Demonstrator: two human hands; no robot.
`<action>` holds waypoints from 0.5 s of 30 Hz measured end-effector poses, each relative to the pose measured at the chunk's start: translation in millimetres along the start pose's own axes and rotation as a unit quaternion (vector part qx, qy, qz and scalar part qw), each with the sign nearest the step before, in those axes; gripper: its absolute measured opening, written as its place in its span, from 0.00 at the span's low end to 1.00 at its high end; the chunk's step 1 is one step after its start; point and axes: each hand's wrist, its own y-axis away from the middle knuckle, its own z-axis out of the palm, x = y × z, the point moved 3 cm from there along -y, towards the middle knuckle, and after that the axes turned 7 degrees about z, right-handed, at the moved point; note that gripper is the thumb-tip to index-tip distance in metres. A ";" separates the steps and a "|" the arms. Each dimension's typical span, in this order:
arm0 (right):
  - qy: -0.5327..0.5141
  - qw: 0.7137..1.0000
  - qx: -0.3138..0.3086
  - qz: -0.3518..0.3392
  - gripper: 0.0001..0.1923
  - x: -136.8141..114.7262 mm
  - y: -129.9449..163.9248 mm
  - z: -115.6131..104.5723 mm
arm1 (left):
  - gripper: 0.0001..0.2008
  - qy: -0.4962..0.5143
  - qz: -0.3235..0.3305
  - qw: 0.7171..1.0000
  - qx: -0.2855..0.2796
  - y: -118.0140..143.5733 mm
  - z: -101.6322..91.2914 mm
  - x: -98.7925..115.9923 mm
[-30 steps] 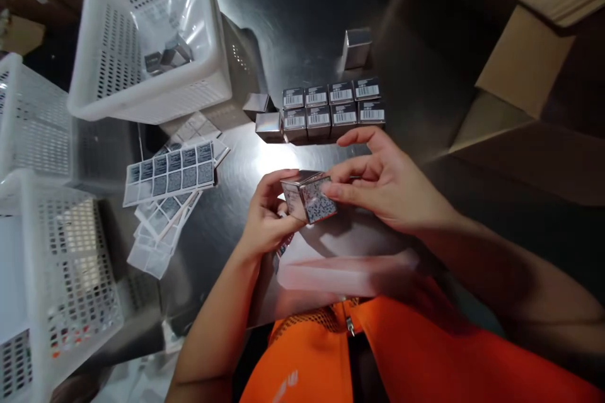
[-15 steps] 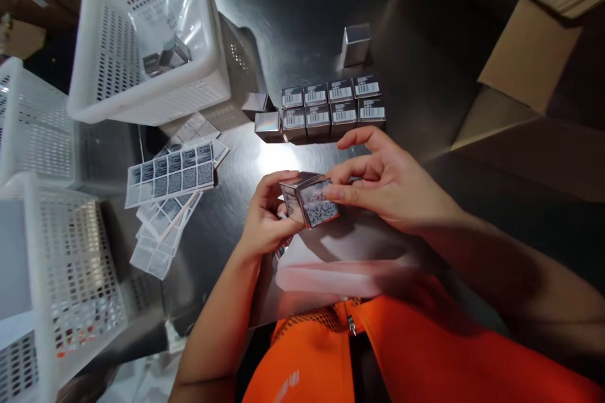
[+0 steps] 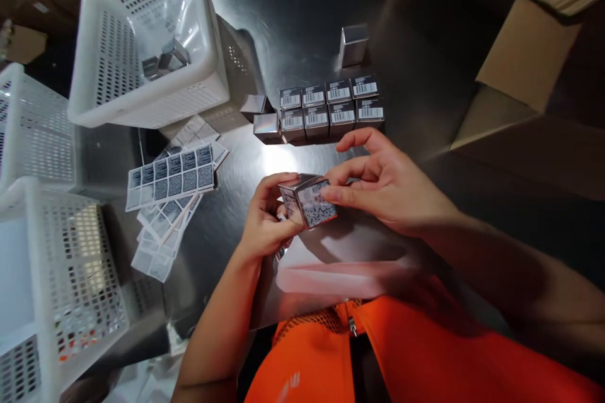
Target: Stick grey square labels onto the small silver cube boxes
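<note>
Silver box [image 3: 311, 201] in left fingers [image 3: 274, 183], against right fingers [image 3: 347, 196].

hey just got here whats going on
A person in an orange garment grips a small shiny box in the left hand, and the thumb of the right hand rests on its speckled face. Beyond the hands, eight barcoded boxes stand in two rows of four. Label sheets lie overlapping to the left, below a white basket.
</note>
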 end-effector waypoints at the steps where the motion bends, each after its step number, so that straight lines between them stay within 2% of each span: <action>1: 0.002 1.000 0.003 -0.001 0.31 0.1 0.0 -0.1 | 0.29 -0.006 -0.002 1.000 0.001 0.0 0.0 0.2; 8: 0.005 1.000 0.013 0.003 0.31 1.3 1.6 2.5 | 0.27 0.001 -0.014 1.000 0.028 0.2 2.2 -0.5; 12: 0.044 0.996 0.068 -0.043 0.30 4.0 2.4 2.2 | 0.28 -0.025 -0.059 0.997 0.040 4.2 -1.6 -5.7; 15: 0.095 0.990 0.081 -0.058 0.32 8.9 0.9 -1.4 | 0.26 -0.046 -0.065 0.996 0.033 9.0 -3.5 -4.2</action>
